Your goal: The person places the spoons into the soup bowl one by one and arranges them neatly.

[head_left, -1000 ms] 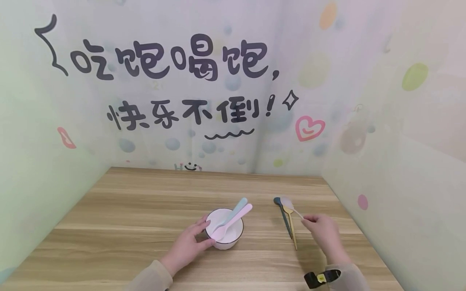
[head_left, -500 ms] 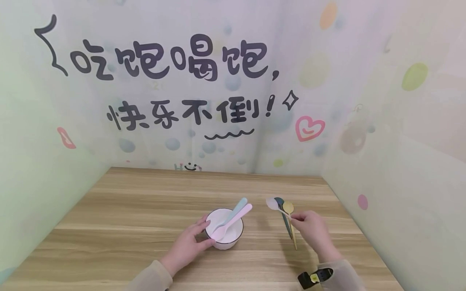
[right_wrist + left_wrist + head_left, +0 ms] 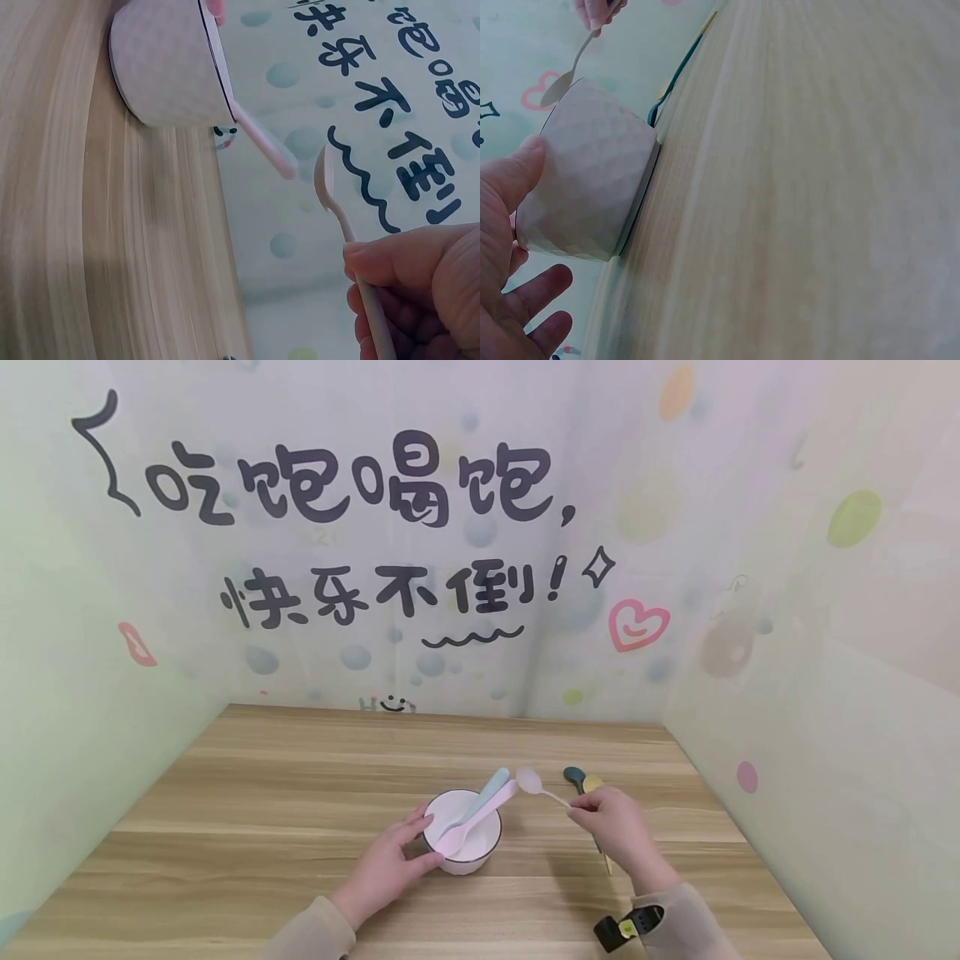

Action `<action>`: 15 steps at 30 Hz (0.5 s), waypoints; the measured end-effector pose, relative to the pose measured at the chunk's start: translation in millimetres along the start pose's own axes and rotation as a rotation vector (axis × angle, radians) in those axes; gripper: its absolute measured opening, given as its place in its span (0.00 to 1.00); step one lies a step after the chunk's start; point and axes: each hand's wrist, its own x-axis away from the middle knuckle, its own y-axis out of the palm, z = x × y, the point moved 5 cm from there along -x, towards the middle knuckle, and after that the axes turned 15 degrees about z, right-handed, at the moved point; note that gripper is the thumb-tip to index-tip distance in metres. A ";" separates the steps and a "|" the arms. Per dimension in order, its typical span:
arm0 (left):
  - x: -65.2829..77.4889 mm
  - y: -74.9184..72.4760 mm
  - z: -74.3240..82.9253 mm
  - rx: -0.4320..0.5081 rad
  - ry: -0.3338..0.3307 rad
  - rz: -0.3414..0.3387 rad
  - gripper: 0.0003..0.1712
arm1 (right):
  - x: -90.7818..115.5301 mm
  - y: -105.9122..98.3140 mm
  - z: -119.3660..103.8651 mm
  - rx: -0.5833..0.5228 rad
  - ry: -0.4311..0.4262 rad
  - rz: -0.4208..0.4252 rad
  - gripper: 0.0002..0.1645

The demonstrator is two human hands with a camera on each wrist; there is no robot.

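A white bowl (image 3: 468, 866) with a dark rim stands on the table; my left hand (image 3: 384, 870) holds its left side, thumb at the near rim. Two spoons lean inside it, one light blue (image 3: 492, 787) and one pink (image 3: 487, 812), handles up to the right. In the left wrist view the bowl's faceted wall (image 3: 592, 180) shows beside the thumb. My right hand (image 3: 617, 827) pinches a pale spoon (image 3: 529, 780) by its handle, its head near the pink handle's end. The right wrist view shows the spoon head (image 3: 324, 180) apart from the bowl.
A dark teal spoon (image 3: 574, 774) and a yellow spoon (image 3: 592, 783) lie on the wooden table (image 3: 262, 827), partly hidden behind the right hand. Printed walls border the table at the back and both sides. A black strap device (image 3: 628, 928) sits on the right wrist.
My right hand has carried the pale spoon leftward, from above the teal and yellow spoons to near the bowl. The left hand, the bowl and its two spoons stay put.
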 end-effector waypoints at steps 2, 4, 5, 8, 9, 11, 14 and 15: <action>-0.2 0.2 0.4 0.000 0.006 0.001 0.38 | 0.5 2.1 -3.8 0.003 -0.011 -0.013 0.03; -0.5 0.0 0.8 0.000 0.013 0.004 0.38 | 1.0 4.7 -7.2 0.001 -0.023 -0.028 0.03; -0.5 0.0 0.9 -0.002 0.018 0.005 0.38 | 1.2 6.1 -8.8 -0.002 -0.029 -0.037 0.03; -0.5 -0.1 0.4 -0.007 0.017 0.008 0.37 | 1.3 10.9 -14.9 -0.006 -0.069 -0.057 0.04; -0.5 -0.1 0.2 -0.007 0.014 0.007 0.37 | 1.2 12.6 -17.1 -0.011 -0.083 -0.066 0.04; -0.6 0.1 -0.3 -0.007 0.013 0.007 0.38 | 0.6 16.3 -21.7 -0.020 -0.119 -0.082 0.04; -0.7 0.1 -0.2 0.003 0.013 0.006 0.38 | 0.5 22.2 -28.4 -0.040 -0.162 -0.119 0.03; -0.5 0.2 -0.1 0.006 0.017 0.006 0.38 | 0.6 24.1 -30.4 -0.042 -0.178 -0.131 0.03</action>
